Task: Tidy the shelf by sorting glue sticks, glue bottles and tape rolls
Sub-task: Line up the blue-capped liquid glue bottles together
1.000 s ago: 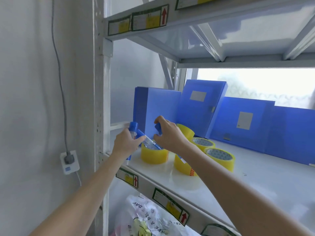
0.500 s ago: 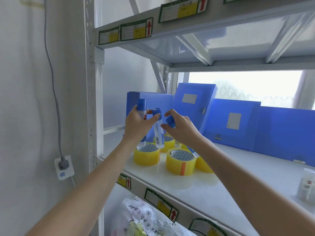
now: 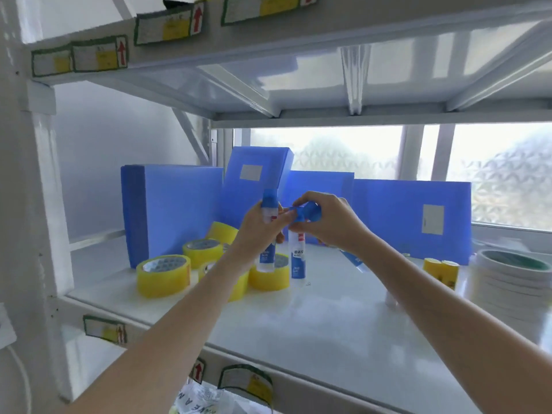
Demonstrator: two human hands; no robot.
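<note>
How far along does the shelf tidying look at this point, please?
Done: yellow tape rolls sit clustered at the shelf's left. In hand: left hand and right hand grip blue-capped glue bottles. Left: placing those; white tape rolls and small yellow rolls remain at the right.

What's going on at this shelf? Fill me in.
A person is sorting supplies on the white metal shelf. The left hand grips an upright clear glue bottle with a blue cap; the right hand holds more blue-capped glue bottles beside it. Yellow tape rolls sit clustered below the hands, blue plastic file boxes stand behind, and a stack of white tape rolls lies at right.
</note>
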